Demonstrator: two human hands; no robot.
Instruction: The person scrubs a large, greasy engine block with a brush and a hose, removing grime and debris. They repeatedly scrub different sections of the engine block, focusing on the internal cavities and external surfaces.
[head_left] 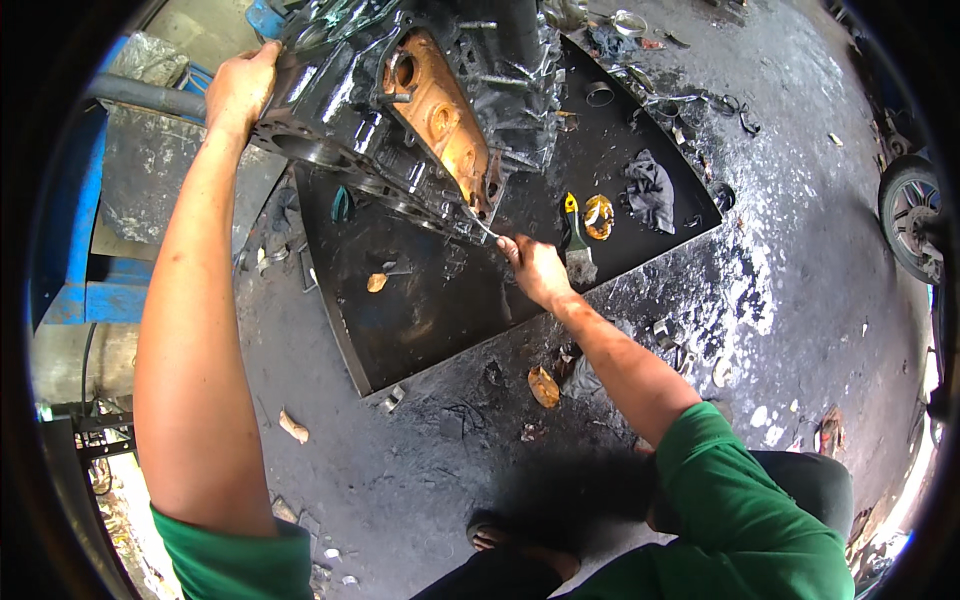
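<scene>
Green sleeves: nearest the camera, at the bottom edge left and right; both forearms reach from them toward the far side of the scene, with a sandalled foot on the floor between.
Left hand: far left, fingers curled over the upper edge of the engine block, palm pressed on the metal; the grip looks meant to steady the heavy casting while the other hand works.
Right hand: at the near right corner of the block, fingers pinched round a thin metal tool whose tip touches the block's lower edge; the kind of tool is too small to tell.
Engine block: a dark, oily casting with an orange-brown face turned up, tilted, its near rim resting on the black tray, probably so that drips and scrapings stay on the sheet.
Black tray: a flat dark sheet on the floor, running from near left to far right.
Paintbrush: yellow-handled, lying on the tray just right of the right hand, within easy reach.
Dark rag: crumpled on the tray, right of the brush.
Metal rings: loose, far right of the block.
Blue frame: at the left edge.
Wheel: at the right edge, well apart from the work.
Concrete floor: grey and stained, with scraps lying about.
</scene>
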